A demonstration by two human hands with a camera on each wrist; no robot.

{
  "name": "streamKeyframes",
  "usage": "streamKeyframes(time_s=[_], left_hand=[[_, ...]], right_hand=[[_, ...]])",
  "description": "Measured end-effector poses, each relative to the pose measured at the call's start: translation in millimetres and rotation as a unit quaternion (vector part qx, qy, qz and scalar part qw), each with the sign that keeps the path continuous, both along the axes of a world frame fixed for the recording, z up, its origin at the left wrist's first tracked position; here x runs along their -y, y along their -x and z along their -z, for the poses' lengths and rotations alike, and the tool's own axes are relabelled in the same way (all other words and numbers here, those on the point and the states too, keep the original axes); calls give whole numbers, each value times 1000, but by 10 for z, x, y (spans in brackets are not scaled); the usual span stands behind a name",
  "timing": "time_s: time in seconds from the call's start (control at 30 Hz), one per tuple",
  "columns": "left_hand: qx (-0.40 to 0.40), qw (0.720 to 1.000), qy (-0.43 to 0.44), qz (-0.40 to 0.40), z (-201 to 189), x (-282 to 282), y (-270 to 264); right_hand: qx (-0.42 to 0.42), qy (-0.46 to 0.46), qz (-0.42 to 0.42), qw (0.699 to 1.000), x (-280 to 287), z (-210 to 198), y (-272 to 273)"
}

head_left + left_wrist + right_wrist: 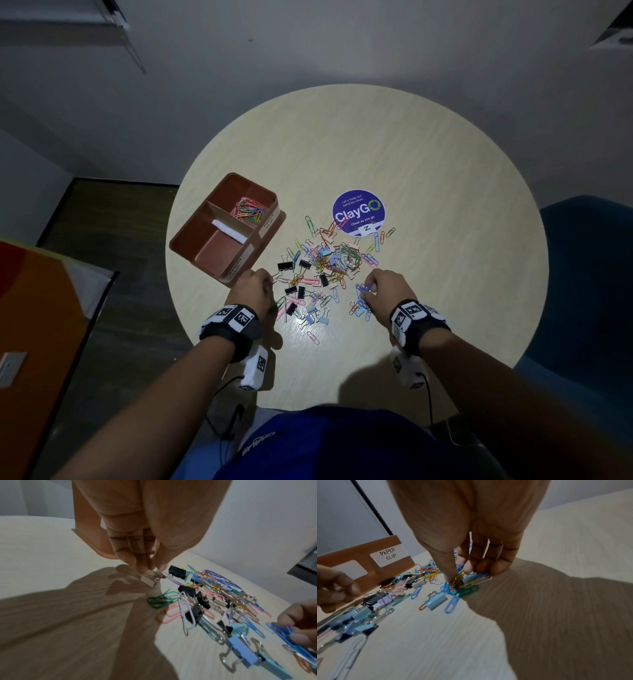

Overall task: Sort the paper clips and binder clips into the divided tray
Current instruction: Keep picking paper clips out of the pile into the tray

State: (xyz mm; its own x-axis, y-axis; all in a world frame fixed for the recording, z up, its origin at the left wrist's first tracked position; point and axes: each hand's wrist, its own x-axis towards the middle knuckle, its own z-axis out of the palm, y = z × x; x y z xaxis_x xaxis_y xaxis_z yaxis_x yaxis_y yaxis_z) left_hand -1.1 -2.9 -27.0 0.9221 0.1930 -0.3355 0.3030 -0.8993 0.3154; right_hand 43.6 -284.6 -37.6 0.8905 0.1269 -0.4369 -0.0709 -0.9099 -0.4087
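Note:
A loose heap of coloured paper clips and binder clips (pixel 323 270) lies mid-table. The brown divided tray (pixel 191 228) stands to its left; its far compartment holds paper clips (pixel 248 209), and the near one looks bare. My left hand (pixel 269 279) pinches the wire handle of a beige binder clip (pixel 148 580) at the heap's left edge, close to the tray's near corner. My right hand (pixel 368 287) pinches a bunch of paper clips (pixel 457 584), blue, yellow and green, at the heap's right edge, low on the table.
A round purple ClayGO sticker (pixel 358 212) lies beyond the heap. The tray wall carries a label reading PAPER CLIP (pixel 388 555). The round table (pixel 428 164) is bare wood at its far side and right. A blue chair (pixel 589 274) stands to the right.

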Motion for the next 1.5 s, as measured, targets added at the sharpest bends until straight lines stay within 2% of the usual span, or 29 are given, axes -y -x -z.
streamKeyframes(time_s=[0.13,0.4,0.67,0.83,0.97,1.0,1.3,1.5], left_hand=[[-12,999,17,-24,21,-66,89],[12,999,25,32,-25,-16,203],[-34,996,-34,75,-1,54,244],[1,1000,6,19,-27,38,253],[-14,1000,25,-2,-58,-15,240],[-21,999,28,4,-61,-5,245],[-53,998,-4,36,-1,129,280],[-67,994,-62,54,49,213,276]], right_hand=[[5,-45,31,999,20,-32,10],[25,-183,116,976,77,-47,20],[-9,-292,177,940,40,-20,50],[-14,-314,201,928,47,16,79],[-61,-379,275,882,21,8,72],[-66,-382,280,878,18,10,69],[-82,-353,244,900,22,-26,142],[-93,-357,248,896,49,24,194]])
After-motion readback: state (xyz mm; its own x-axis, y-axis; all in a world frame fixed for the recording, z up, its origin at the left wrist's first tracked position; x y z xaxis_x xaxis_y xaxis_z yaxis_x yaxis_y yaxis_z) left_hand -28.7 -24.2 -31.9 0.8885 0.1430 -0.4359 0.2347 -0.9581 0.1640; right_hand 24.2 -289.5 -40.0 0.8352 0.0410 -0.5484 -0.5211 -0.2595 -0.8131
